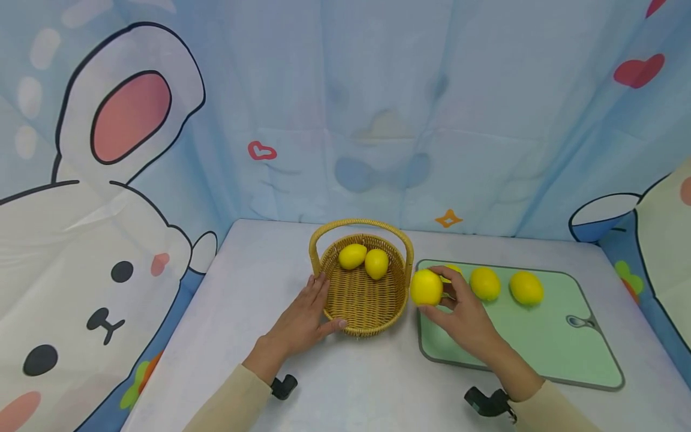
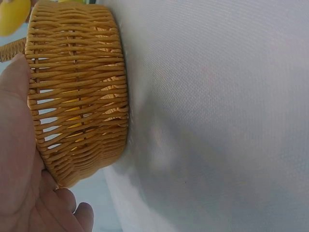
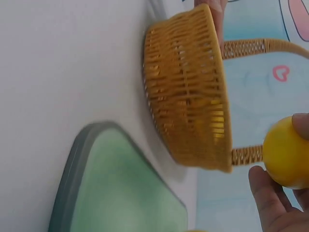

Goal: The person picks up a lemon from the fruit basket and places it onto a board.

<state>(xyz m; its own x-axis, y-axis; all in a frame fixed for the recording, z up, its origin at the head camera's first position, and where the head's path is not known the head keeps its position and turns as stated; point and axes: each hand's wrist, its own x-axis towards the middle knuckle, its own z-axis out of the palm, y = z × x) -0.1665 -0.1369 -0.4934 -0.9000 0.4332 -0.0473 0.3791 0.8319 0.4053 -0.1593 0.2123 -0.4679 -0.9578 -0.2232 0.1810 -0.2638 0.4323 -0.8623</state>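
A woven wicker basket (image 1: 367, 306) with an arched handle stands on the table, two lemons (image 1: 376, 264) lying in its back half. My left hand (image 1: 302, 315) rests against the basket's left side, fingers stretched along the rim and thumb at the front edge. The left wrist view has this hand (image 2: 29, 145) right against the weave. Just right of the basket, my right hand (image 1: 466, 315) pinches a lemon (image 1: 426, 287) between thumb and fingers. In the right wrist view, the held lemon (image 3: 287, 154) appears raised beside the basket handle (image 3: 247, 155).
A light green cutting board (image 1: 540, 342) with a grey edge lies to the right. Along its back side are a lemon (image 1: 484, 283), another lemon (image 1: 526, 288) and a third lemon (image 1: 452, 269) partly hidden by my right hand. A patterned curtain (image 1: 378, 120) hangs behind the table.
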